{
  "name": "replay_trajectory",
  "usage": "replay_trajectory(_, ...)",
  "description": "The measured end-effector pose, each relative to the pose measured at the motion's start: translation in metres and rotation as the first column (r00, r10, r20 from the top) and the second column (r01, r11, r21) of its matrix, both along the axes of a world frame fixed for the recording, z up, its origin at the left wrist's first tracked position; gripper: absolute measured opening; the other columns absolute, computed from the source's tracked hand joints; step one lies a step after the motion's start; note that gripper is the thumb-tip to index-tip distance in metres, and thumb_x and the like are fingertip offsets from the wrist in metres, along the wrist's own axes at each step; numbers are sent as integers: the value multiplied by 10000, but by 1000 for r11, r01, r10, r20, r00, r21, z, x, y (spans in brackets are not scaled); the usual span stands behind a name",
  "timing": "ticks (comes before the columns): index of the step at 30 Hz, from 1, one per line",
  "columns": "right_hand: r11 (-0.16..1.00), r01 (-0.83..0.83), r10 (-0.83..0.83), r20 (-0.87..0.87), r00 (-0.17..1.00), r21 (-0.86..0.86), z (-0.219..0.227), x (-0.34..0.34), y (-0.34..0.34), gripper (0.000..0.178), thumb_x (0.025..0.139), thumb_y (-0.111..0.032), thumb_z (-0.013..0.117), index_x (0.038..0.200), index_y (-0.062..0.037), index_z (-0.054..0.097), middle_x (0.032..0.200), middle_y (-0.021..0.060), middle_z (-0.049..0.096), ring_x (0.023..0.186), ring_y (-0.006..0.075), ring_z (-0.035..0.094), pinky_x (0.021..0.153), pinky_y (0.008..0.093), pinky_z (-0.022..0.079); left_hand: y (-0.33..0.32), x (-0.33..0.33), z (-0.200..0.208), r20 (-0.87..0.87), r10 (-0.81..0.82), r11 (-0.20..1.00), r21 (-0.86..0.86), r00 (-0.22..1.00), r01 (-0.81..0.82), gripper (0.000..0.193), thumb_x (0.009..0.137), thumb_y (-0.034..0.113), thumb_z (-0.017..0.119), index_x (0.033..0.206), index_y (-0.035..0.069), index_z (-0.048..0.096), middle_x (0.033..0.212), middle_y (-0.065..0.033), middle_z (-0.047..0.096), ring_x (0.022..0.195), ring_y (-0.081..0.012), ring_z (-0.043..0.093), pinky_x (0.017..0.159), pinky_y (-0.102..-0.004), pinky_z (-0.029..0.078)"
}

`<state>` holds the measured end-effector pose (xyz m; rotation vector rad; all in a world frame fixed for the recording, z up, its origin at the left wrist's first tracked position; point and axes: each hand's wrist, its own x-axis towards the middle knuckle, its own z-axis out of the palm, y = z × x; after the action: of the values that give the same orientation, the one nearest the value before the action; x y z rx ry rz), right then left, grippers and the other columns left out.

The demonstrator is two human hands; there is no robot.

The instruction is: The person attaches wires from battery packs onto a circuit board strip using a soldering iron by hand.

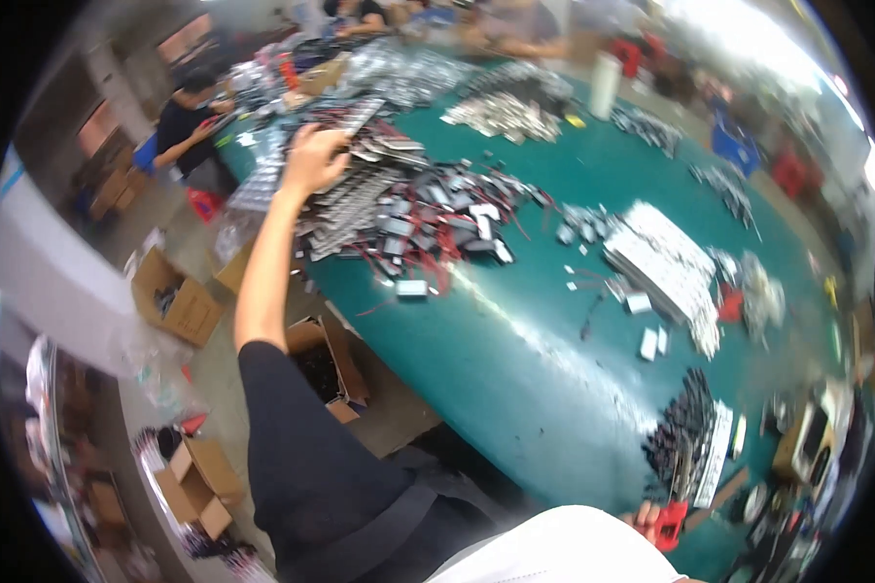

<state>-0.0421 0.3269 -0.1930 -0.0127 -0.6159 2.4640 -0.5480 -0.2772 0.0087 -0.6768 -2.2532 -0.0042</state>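
Observation:
My left arm stretches far out over the table's left side. My left hand point(316, 160) is closed, its fingers around the near end of a light grey metal strip point(363, 118); blur hides the exact grip. Below it lie stacked silvery strips point(350, 209) and a heap of small grey boxes with red and black wires point(442, 219). My right hand point(644, 517) shows only its fingers at the lower right, closed against a red tool-like piece point(669, 525) whose kind I cannot make out. A white curved shape point(564, 549) covers the rest of that hand.
The green table point(496, 360) carries white strips point(661, 267), black cables point(681, 428), silvery parts point(506, 115) and a pale cylinder point(605, 85). Open cardboard boxes point(175, 296) stand on the floor at left. A person in black point(192, 126) works at the far left; others are beyond.

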Motion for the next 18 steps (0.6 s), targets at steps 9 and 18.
replay_trajectory(9, 939, 130, -247, -364, 898, -318, 45, -38, -31, 698, 774, 8, 612, 1414, -67, 345, 840, -4, 467, 767, 95, 454, 545, 195, 475, 232, 75, -1, 365, -535, 844, 180, 762, 506, 131, 805, -23, 607, 928, 15, 627, 984, -119, 630, 977, -298, 600, 840, -371, 473)
replay_trajectory(18, 889, 249, -431, -517, 739, -385, 53, -4, 6, 659, 796, 31, 600, 1412, -42, 376, 851, -43, 559, 793, 57, 520, 568, 180, 473, 565, 203, -83, 479, -878, 125, 189, 19, 974, 255, 783, 108, 652, 1026, 93, 577, 1077, -74, 618, 1029, -271, 569, 919, -372, 444)
